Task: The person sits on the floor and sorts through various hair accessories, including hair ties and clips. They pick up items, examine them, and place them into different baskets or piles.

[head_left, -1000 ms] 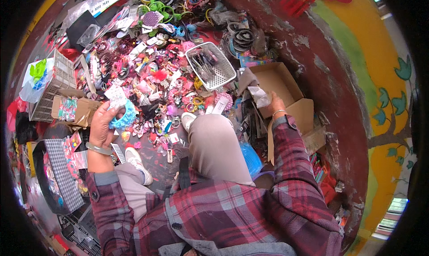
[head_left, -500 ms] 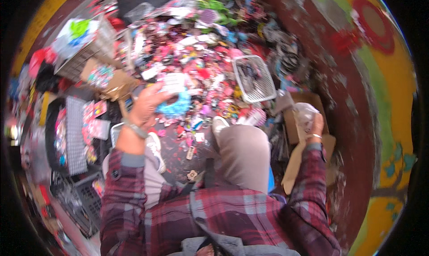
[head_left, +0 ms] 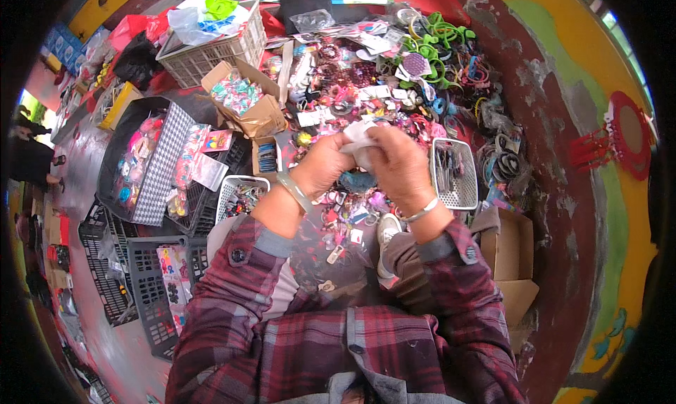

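My left hand [head_left: 320,168] and my right hand [head_left: 403,166] meet in front of me, over the pile of small goods. Between their fingertips is a crumpled, whitish plastic bag [head_left: 360,135], with both hands closed on it. Just below the hands shows a fluffy blue ring [head_left: 358,181], partly covered by my fingers; whether it hangs from my left hand or lies on the pile, I cannot tell.
Hair accessories [head_left: 352,87] cover the floor ahead. White baskets [head_left: 456,205] flank my feet. An opened cardboard box [head_left: 508,245] stands at the right. To the left are a carton of small packets [head_left: 260,115], a black case [head_left: 116,157] and a dark crate [head_left: 144,277].
My right hand has come from the cardboard box to the middle with the plastic bag. My left hand has moved right to meet it. The view has shifted.
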Demonstrator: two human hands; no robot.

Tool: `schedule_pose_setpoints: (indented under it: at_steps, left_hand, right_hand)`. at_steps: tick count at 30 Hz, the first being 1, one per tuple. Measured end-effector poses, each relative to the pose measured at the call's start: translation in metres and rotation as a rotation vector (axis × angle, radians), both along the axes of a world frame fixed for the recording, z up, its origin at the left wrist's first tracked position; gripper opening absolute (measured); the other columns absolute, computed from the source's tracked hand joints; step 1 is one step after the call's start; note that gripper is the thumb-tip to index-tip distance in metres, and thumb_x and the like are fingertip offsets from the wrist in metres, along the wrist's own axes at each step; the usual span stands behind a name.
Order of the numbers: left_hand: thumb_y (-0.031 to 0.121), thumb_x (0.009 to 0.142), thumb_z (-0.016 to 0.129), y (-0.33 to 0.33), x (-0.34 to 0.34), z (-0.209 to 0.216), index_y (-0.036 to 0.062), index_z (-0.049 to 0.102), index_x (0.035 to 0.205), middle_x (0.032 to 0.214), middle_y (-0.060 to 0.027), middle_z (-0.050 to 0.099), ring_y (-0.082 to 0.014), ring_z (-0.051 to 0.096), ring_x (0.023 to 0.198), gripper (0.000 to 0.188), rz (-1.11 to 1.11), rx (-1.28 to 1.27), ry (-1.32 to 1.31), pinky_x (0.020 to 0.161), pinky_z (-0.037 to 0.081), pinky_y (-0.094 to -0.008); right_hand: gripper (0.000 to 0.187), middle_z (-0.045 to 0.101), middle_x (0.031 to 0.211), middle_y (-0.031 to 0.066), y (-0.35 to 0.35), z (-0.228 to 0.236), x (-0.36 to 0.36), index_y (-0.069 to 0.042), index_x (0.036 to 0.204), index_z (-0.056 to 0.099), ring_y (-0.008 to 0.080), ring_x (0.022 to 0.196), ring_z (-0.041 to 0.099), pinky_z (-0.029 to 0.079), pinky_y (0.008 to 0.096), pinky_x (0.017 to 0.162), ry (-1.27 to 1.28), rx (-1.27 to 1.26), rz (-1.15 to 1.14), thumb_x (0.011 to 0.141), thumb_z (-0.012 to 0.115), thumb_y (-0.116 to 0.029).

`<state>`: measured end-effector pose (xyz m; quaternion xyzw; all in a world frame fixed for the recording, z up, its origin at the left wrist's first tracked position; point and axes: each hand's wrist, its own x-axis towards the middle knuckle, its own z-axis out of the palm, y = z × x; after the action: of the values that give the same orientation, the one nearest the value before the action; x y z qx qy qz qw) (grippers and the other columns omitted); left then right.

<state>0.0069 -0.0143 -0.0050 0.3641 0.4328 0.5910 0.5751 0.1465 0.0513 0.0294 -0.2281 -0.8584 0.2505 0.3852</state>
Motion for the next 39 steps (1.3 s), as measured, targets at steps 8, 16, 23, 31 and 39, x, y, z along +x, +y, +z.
schedule_pose_setpoints:
  at_steps: [8, 16, 23, 31, 39]
  left_hand:
    - [0.001, 0.077, 0.059, -0.014, -0.015, -0.002, 0.0007, 0.061, 0.102, 0.095, -0.0003, 0.061, -0.008, 0.056, 0.086, 0.025, -0.035, 0.043, 0.171, 0.077, 0.046, -0.0238]
    - [0.003, 0.079, 0.057, -0.019, -0.027, 0.012, -0.004, 0.058, 0.105, 0.092, -0.007, 0.064, -0.0084, 0.06, 0.076, 0.027, -0.037, -0.048, -0.128, 0.069, 0.047, -0.0215]
    - [0.001, 0.078, 0.058, -0.013, -0.021, -0.003, 0.0008, 0.059, 0.106, 0.099, -0.0031, 0.062, -0.0105, 0.058, 0.09, 0.027, 0.04, 0.075, 0.024, 0.08, 0.045, -0.0259]
    - [0.002, 0.081, 0.056, -0.015, -0.025, -0.003, -0.003, 0.056, 0.109, 0.095, -0.005, 0.063, -0.0105, 0.06, 0.083, 0.029, -0.054, 0.008, 0.049, 0.073, 0.047, -0.0234]
    - [0.001, 0.081, 0.056, -0.015, -0.028, 0.005, -0.0031, 0.053, 0.11, 0.095, -0.0084, 0.063, -0.0129, 0.062, 0.081, 0.029, -0.01, -0.032, -0.167, 0.07, 0.05, -0.0239]
  right_hand:
    - [0.011, 0.055, 0.078, 0.0135, -0.002, -0.013, -0.024, -0.006, 0.085, 0.052, 0.034, 0.074, 0.054, 0.044, 0.0414, 0.064, -0.153, 0.291, -0.093, 0.075, 0.055, -0.005]
    - [0.009, 0.055, 0.064, 0.0035, 0.086, -0.041, 0.027, -0.002, 0.08, 0.053, 0.0103, 0.061, 0.054, 0.044, 0.0262, 0.054, 0.223, -0.426, -0.263, 0.082, 0.058, -0.009]
    - [0.013, 0.054, 0.082, 0.0142, -0.011, -0.008, -0.018, -0.005, 0.084, 0.051, 0.0352, 0.072, 0.056, 0.045, 0.0419, 0.059, -0.091, 0.154, 0.166, 0.073, 0.057, -0.003]
    - [0.007, 0.055, 0.077, 0.0127, 0.032, -0.036, -0.009, -0.004, 0.081, 0.053, 0.0293, 0.07, 0.059, 0.047, 0.0373, 0.06, -0.038, 0.024, -0.085, 0.075, 0.057, -0.005]
    - [0.007, 0.059, 0.08, 0.002, 0.036, 0.002, 0.023, -0.002, 0.089, 0.058, 0.0108, 0.064, 0.057, 0.045, 0.023, 0.054, 0.292, -0.71, 0.028, 0.082, 0.055, -0.003]
